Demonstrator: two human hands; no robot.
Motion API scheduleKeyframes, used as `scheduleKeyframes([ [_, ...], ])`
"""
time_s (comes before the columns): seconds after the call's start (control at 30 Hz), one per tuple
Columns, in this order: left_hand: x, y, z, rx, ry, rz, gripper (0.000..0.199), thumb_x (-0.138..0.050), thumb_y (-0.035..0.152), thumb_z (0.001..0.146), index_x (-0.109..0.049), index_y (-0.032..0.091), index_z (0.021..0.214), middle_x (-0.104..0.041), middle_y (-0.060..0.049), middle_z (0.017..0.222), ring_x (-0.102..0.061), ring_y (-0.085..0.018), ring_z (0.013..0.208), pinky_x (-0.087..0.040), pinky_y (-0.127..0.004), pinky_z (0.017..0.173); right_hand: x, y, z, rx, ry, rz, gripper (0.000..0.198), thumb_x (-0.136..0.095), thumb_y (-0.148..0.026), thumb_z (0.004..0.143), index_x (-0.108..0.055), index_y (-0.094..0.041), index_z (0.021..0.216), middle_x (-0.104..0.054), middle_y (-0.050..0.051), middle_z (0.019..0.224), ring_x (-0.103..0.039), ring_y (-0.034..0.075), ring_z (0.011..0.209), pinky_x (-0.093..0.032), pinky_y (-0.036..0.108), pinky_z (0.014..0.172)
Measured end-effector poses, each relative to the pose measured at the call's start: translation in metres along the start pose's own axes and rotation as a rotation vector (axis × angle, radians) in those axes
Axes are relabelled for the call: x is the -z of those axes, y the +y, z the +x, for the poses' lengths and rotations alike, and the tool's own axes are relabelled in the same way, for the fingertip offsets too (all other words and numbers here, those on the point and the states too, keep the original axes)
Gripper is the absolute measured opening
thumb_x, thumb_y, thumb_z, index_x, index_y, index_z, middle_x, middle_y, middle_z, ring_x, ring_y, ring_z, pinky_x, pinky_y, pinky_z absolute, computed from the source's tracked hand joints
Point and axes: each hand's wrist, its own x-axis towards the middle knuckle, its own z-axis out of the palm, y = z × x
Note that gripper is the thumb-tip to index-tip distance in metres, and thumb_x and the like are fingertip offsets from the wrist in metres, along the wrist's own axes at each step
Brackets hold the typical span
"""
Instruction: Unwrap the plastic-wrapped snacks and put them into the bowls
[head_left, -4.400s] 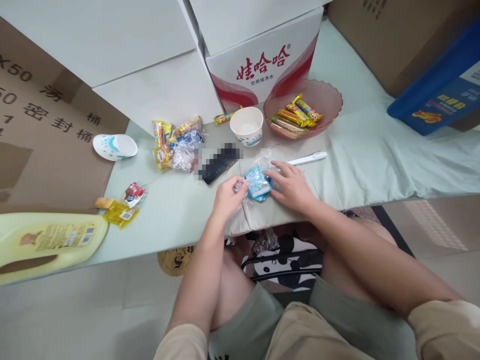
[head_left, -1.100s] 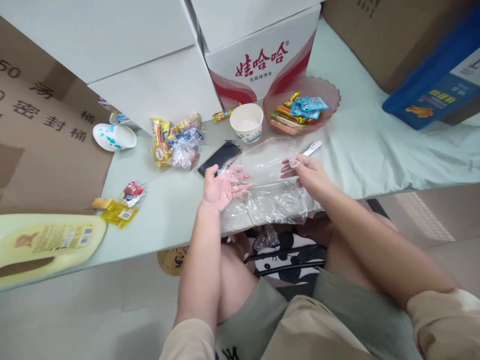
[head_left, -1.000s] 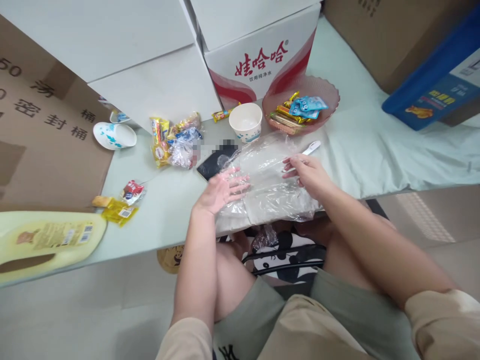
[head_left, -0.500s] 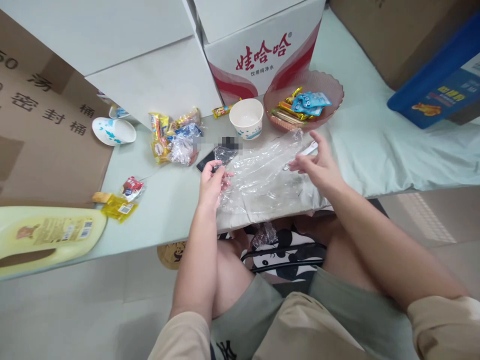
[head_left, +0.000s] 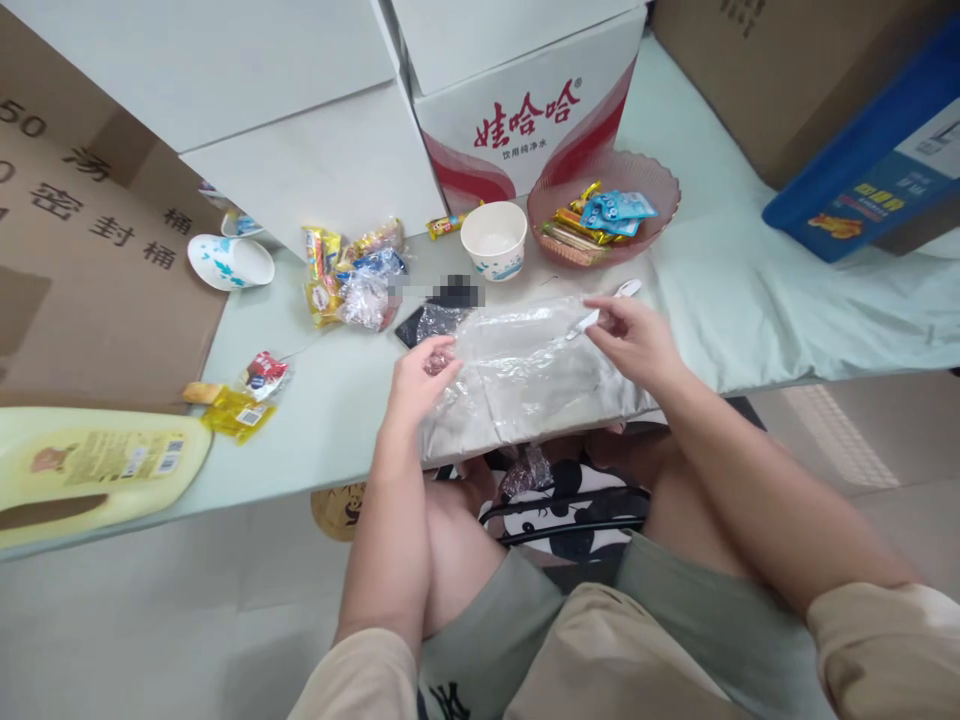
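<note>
A clear, crinkly plastic bag is stretched between my hands above the front of the table. My left hand is closed on its left side, thumb against fingers. At the bag's upper right corner my right hand pinches the film. A slim white object shows on both sides of the right fingers; its kind is unclear, and the hand hides its middle. A dark, flat phone-like object lies behind my left hand, partly under the film. Beyond the bag stands a white paper cup with a blue pattern.
A pink glass bowl holds snack packets. Wrapped snacks are heaped to the left, with a tipped paper cup nearby. Opened wrappers and a yellow bottle lie front left. Boxes line the back; a blue container stands right.
My right hand has gone from spread fingers to a pinch on the bag's upper corner. The bag now hangs flatter and lower. My left hand has shifted slightly left and downward.
</note>
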Motion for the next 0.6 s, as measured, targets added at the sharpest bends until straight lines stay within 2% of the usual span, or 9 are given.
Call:
scheduleKeyframes([
  [0.07, 0.004, -0.006, 0.002, -0.059, 0.038, 0.142, 0.018, -0.08, 0.032, 0.074, -0.079, 0.023, 0.091, -0.061, -0.001, 0.085, -0.056, -0.014, 0.076, -0.051, -0.027, 0.078, 0.003, 0.0, 0.001, 0.076, 0.077, -0.129, 0.015, -0.068, -0.034, 0.081, -0.076, -0.024, 0.089, -0.057, 0.004, 0.081, -0.059, 0.022, 0.079, -0.053, 0.043, 0.082],
  [0.17, 0.014, -0.008, 0.004, -0.201, 0.147, 0.145, 0.021, -0.088, 0.04, 0.064, -0.079, 0.023, 0.072, -0.06, -0.006, 0.105, -0.059, -0.021, 0.101, -0.05, -0.035, 0.097, 0.012, -0.007, 0.001, 0.195, 0.13, -0.133, 0.015, -0.07, -0.039, 0.082, -0.07, -0.025, 0.077, -0.064, 0.009, 0.1, -0.063, 0.028, 0.1, -0.051, 0.05, 0.097],
  [0.23, 0.019, -0.004, 0.002, -0.239, 0.142, 0.048, 0.03, -0.093, 0.045, 0.057, -0.075, 0.022, 0.063, -0.059, -0.008, 0.123, -0.056, -0.026, 0.123, -0.046, -0.038, 0.109, 0.017, -0.012, -0.001, 0.164, 0.056, -0.02, 0.021, -0.068, -0.044, 0.085, -0.064, -0.025, 0.076, -0.069, 0.008, 0.1, -0.066, 0.028, 0.102, -0.05, 0.05, 0.099],
  [0.3, 0.019, 0.001, 0.0, -0.208, 0.073, -0.124, 0.038, -0.092, 0.053, 0.058, -0.071, 0.022, 0.061, -0.064, -0.008, 0.124, -0.058, -0.027, 0.127, -0.046, -0.039, 0.111, 0.018, -0.016, -0.002, 0.033, -0.028, 0.143, 0.026, -0.064, -0.048, 0.089, -0.059, -0.025, 0.079, -0.069, 0.005, 0.082, -0.068, 0.024, 0.084, -0.055, 0.046, 0.088],
  [0.37, 0.014, 0.006, 0.0, -0.113, 0.064, -0.307, 0.041, -0.088, 0.057, 0.062, -0.069, 0.022, 0.064, -0.07, -0.007, 0.103, -0.068, -0.023, 0.109, -0.053, -0.037, 0.101, 0.016, -0.016, -0.001, -0.101, -0.052, 0.291, 0.025, -0.061, -0.051, 0.092, -0.056, -0.027, 0.088, -0.064, 0.0, 0.068, -0.064, 0.02, 0.066, -0.057, 0.04, 0.074],
  [0.47, 0.002, 0.006, 0.007, 0.102, 0.17, -0.448, 0.035, -0.081, 0.053, 0.075, -0.065, 0.023, 0.076, -0.068, -0.001, 0.079, -0.07, -0.016, 0.076, -0.057, -0.026, 0.07, 0.008, -0.015, -0.001, -0.161, -0.102, 0.372, 0.037, -0.073, -0.047, 0.084, -0.056, -0.028, 0.11, -0.062, -0.003, 0.07, -0.065, 0.017, 0.065, -0.057, 0.033, 0.067],
  [0.53, -0.003, 0.003, 0.013, 0.194, 0.218, -0.412, 0.031, -0.075, 0.051, 0.083, -0.061, 0.023, 0.083, -0.066, 0.001, 0.075, -0.066, -0.011, 0.061, -0.047, -0.019, 0.051, 0.005, -0.015, -0.002, -0.168, -0.179, 0.354, 0.053, -0.08, -0.041, 0.076, -0.055, -0.027, 0.121, -0.061, -0.004, 0.074, -0.065, 0.016, 0.065, -0.058, 0.032, 0.065],
  [0.6, -0.006, -0.001, 0.018, 0.194, 0.224, -0.309, 0.029, -0.071, 0.049, 0.089, -0.058, 0.024, 0.086, -0.062, 0.005, 0.065, -0.054, -0.007, 0.044, -0.033, -0.017, 0.039, 0.008, -0.016, -0.005, -0.202, -0.234, 0.326, 0.061, -0.081, -0.039, 0.075, -0.053, -0.027, 0.128, -0.061, -0.005, 0.076, -0.06, 0.014, 0.056, -0.056, 0.031, 0.057],
])
